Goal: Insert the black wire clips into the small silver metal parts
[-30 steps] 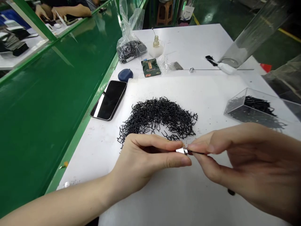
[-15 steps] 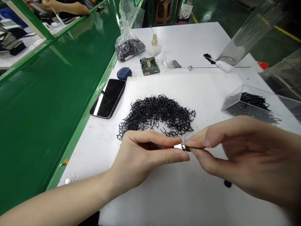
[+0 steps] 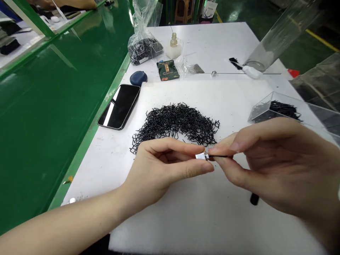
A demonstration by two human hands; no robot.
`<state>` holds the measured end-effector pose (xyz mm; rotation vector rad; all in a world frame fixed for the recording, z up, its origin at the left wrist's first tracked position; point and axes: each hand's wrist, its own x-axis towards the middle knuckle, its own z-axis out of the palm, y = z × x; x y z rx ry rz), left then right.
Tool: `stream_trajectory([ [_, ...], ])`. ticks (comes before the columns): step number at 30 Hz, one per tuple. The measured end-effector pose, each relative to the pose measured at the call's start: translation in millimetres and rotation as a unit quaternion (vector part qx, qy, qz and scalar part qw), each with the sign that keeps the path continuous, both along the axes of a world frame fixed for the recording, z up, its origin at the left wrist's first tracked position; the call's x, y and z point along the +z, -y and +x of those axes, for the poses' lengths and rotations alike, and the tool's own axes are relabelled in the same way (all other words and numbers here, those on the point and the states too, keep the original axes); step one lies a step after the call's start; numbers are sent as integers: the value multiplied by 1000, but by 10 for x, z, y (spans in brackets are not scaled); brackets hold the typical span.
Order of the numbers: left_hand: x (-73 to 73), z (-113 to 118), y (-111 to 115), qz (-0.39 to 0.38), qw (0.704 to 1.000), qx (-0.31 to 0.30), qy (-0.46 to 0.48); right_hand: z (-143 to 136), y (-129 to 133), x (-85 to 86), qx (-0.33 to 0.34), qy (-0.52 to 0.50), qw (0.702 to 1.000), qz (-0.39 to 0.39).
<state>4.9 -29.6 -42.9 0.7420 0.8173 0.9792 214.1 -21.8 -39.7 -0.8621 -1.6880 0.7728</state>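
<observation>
Watching from beside the desk [image 3: 92,170], I see very little change from a moment ago: both hands keep the same pose and sit only slightly nearer the pile of black forked bits [image 3: 170,120], covering more of its near edge. The small silver piece [image 3: 200,156] and the thin black stick [image 3: 220,156] meet end to end, just as they did, so I judge the work to be at the same fine, steady point, with neither part released.

The left hand [image 3: 156,170] has its thumb and first finger closed on the silver piece, with barely more room between them than the piece itself fills; one bright face shows in the gap. The right hand [image 3: 276,166] nips the black stick between thumb and first finger, the tips pressed close together, right beside the silver end. Whether the stick goes into the silver piece or only touches it, I can't tell from here.

Both parts are held up in front of the pile. Under the right hand, a short black cylinder [image 3: 254,199] lies on the white mat [image 3: 231,95], partly hidden.
</observation>
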Motion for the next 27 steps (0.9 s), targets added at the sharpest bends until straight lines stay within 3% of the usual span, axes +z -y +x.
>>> stream_trajectory([
  [8, -11, 6, -5, 4, 1000, -3, -8, -14, -2, 9, -2, -3, 1000, 11],
  [12, 6, -8, 11, 11, 1000, 3, -23, 0, -12, 38, -42, -39, 998, -39],
  [16, 24, -1, 12, 102, 990, 19, -91, 50, -58, 34, -70, -86, 989, -93],
  [21, -1, 6, 41, 296, 927, -48, -226, 69, -92, 17, -73, -88, 987, -111],
  [24, -54, 6, 68, 374, 871, -103, -301, 67, -105, 16, -64, -79, 989, -109],
  [27, -108, 10, 82, 431, 826, -107, -347, 69, -110, 11, -39, -84, 990, -104],
])
